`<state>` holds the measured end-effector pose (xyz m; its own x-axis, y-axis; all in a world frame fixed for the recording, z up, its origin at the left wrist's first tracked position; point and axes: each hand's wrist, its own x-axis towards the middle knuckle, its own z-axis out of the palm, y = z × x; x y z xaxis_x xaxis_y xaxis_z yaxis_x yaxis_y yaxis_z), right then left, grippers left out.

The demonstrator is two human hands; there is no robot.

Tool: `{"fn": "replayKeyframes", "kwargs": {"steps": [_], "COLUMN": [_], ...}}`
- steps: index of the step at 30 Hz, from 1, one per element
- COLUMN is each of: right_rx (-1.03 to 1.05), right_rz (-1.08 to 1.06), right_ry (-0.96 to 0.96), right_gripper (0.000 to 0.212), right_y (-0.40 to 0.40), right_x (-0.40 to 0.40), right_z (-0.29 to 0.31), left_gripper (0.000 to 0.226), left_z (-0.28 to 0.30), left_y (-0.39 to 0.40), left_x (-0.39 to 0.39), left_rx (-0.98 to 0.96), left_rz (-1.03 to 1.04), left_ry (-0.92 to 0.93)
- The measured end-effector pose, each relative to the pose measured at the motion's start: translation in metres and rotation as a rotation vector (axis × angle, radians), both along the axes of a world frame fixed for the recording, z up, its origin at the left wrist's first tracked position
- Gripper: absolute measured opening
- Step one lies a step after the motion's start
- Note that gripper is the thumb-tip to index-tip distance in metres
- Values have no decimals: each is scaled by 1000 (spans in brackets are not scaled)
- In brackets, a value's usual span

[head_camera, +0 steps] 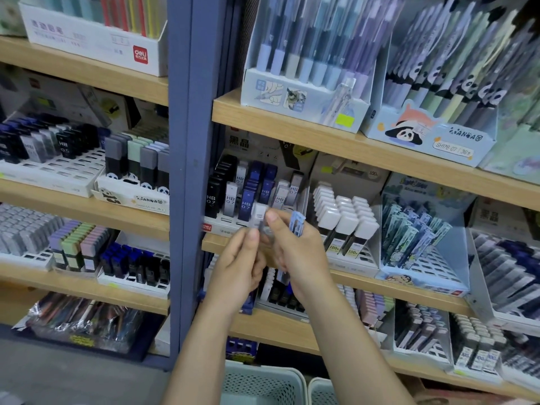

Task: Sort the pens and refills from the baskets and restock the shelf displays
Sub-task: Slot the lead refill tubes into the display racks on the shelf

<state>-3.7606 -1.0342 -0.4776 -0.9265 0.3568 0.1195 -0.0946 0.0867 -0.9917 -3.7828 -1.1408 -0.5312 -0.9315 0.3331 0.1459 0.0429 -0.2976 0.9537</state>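
- Two hands meet in front of the middle shelf: the left hand (pixel 238 263) and the right hand (pixel 295 255) both have their fingers curled onto a small clear lead case (pixel 261 219), pinching it between them just before the slotted lead tray (pixel 233 222).
- One more item, a pale blue refill case (pixel 297 223), sticks up from between the right hand's fingers, held there while the thumb and forefinger work on the clear one.
- Step in hand, as I judge it: sorting a refill case by type and readying it for a slot in the HB 0.7 tray, whose front row shows open slots.
- Next move likely calls for one hand to let go, the case to be turned upright and matched to the right colour column, then pushed down into a free slot without knocking its neighbours.
- Two mesh baskets (pixel 263 384) sit at the bottom edge, cut off; their contents cannot be seen.
- Print on the clear case is too blurred to read, so its grade is uncertain.
- Whether the right hand's palm hides further cases cannot be told; something pale shows below its heel, but it may belong to the shelf behind.
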Motion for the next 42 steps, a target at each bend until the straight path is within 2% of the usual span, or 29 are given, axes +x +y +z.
{"fn": "replayKeyframes", "kwargs": {"steps": [2,6,9,15,18,22,25,29,30,33,34,40,42], "right_rx": [-11,-19,-52,-91,-80,-97,-51,32,37,40,61,69,71], "right_rz": [38,56,56,25,5,89,111,71,55,-1,-20,-65,-73], "right_ry": [-20,-1,-23,-22,-27,-57,-118,-121,-86,62,85,51,31], "right_gripper": [14,14,19,36,42,44,47,66,62,29,24,32,26], "right_y": [2,7,10,17,23,20,17,16,16,16,16,11,10], "right_x": [5,13,16,19,23,28,27,25,25,25,23,13,10], "right_z": [0,4,4,-7,-8,-6,-11,-18,-17,-15,-16,-20,-21], "left_gripper": [31,43,35,15,27,34,32,21,21,19,17,10,11], "left_z": [1,3,5,7,10,13,14,11,10,8,7,-2,-4], "left_y": [0,3,3,8,7,10,10,9,9,10,9,3,2], "left_x": [1,5,7,13,16,22,27,25,24,21,20,12,12], "left_rx": [-6,-5,71,111,134,149,114,70,54,-10,-26,-215,-279], "left_rz": [4,-3,-78,-97,-142,-225,-246,-179,-158,-95,-80,-3,7], "left_ry": [-13,-125,-169,-146,-134,-132,-107,-85,-82,-66,-52,113,166]}}
